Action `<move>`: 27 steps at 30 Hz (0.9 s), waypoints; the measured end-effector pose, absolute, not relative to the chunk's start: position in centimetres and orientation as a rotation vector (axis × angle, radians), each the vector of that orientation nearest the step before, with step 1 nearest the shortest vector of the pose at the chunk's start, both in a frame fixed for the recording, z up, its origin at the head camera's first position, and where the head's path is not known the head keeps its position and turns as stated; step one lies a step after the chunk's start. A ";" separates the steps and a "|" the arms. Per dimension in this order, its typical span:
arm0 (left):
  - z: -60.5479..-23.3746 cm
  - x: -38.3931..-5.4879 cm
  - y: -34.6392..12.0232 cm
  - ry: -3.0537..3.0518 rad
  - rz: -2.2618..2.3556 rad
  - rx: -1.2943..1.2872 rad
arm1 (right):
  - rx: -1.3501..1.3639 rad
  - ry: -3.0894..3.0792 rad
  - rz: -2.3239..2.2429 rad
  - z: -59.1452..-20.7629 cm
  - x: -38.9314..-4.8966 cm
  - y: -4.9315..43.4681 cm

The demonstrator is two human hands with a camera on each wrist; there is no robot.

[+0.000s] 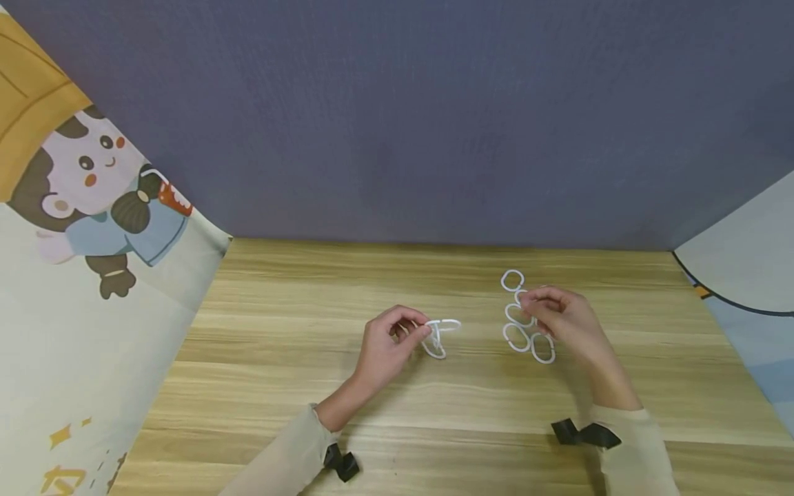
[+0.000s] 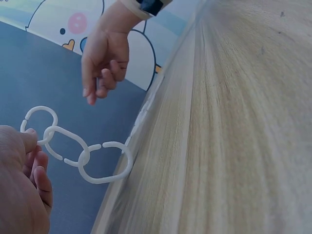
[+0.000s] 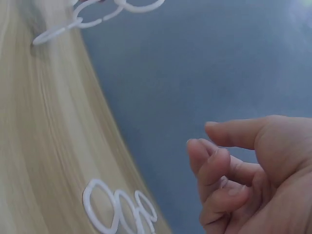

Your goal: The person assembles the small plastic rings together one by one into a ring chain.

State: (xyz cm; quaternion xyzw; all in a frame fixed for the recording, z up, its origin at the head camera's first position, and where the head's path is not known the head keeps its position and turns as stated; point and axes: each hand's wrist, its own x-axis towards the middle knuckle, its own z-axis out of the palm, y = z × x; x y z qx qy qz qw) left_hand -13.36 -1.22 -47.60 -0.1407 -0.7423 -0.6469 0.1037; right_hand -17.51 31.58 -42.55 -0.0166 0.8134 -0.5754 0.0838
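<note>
My left hand (image 1: pixel 391 341) pinches the top link of a short chain of white plastic links (image 2: pixel 97 181) between thumb and fingertips. In the left wrist view the joined oval links hang down from that hand, each with a small gap in its loop. Off to the right, my right hand (image 1: pixel 567 324) hovers over a group of several loose white links (image 1: pixel 544 362) lying on the table. Its thumb and loosely bent fingers stand apart with nothing between them in the right wrist view. In the head view this hand partly hides some of the loose links.
Both hands work above a wood-grain table (image 1: pixel 279 413). A dark blue-grey panel (image 1: pixel 397 138) rises along its back edge, and a cartoon-printed sheet (image 1: pixel 37 331) stands at the left. A pale printed sheet (image 1: pixel 757 255) borders the right side.
</note>
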 end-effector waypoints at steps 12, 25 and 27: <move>-47.4 -12.7 -1.7 -2.215 -1.922 -0.409 | -0.037 2.622 -1.369 -44.5 -17.0 32.4; -47.6 -12.0 -2.1 -2.214 -1.946 -0.437 | -0.064 2.748 -1.039 -46.3 -16.0 33.0; -47.6 -11.9 -2.2 -2.216 -1.945 -0.443 | -0.068 2.762 -1.012 -46.5 -15.9 33.0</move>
